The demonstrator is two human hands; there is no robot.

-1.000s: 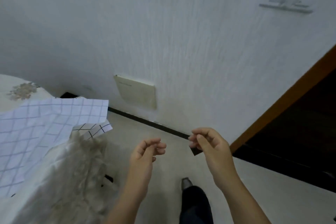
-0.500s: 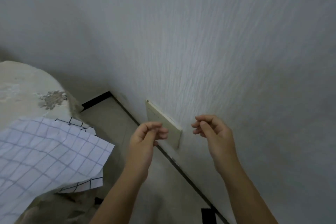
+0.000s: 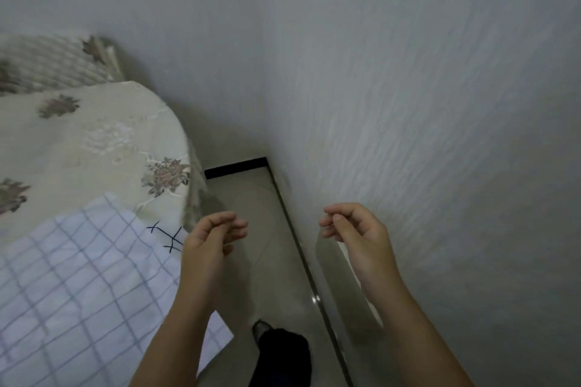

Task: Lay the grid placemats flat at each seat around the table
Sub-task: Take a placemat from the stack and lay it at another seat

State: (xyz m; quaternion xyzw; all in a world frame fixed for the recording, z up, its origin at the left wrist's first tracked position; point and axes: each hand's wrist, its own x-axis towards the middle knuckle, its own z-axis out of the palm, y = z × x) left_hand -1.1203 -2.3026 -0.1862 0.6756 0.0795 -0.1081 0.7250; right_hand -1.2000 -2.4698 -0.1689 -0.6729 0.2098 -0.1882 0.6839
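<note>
Where creased grid placemat (image 3: pixel 78 276) overhangs, floral tablecloth (image 3: pixel 94 141) curves round.

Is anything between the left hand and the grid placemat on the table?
Nothing visible. The left hand hovers empty just right of the white blue-grid placemat, which lies at the edge of the floral-clothed round table.

Textured white wall (image 3: pixel 408 88), pale tile floor (image 3: pixel 251 214) w/ black skirting (image 3: pixel 235 168).

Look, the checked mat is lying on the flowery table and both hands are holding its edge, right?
No. The head view shows the grid placemat lying on the flowery table, but the left hand and right hand hold nothing; their fingers curl loosely in the air.
</note>
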